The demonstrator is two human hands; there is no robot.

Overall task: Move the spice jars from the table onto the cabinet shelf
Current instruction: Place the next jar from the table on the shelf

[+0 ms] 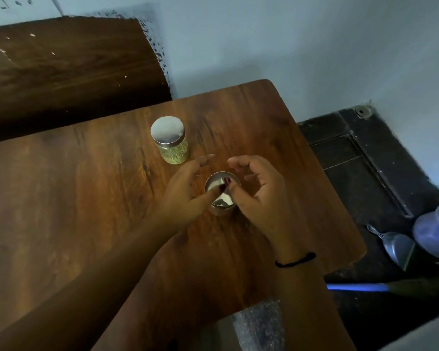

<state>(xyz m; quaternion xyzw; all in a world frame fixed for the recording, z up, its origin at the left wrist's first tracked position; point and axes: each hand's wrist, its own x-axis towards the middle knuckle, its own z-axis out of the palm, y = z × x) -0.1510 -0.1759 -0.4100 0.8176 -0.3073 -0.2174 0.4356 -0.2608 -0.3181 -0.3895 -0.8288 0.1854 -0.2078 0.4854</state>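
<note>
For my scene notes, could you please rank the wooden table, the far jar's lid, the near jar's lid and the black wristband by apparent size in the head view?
1. wooden table
2-3. far jar's lid and near jar's lid: alike, the near one partly covered
4. black wristband

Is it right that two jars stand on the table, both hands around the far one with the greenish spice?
Not quite. The head view shows the left hand and right hand cupped around the near jar; the far jar, with the greenish spice, stands untouched. Both jars are on the table.
</note>
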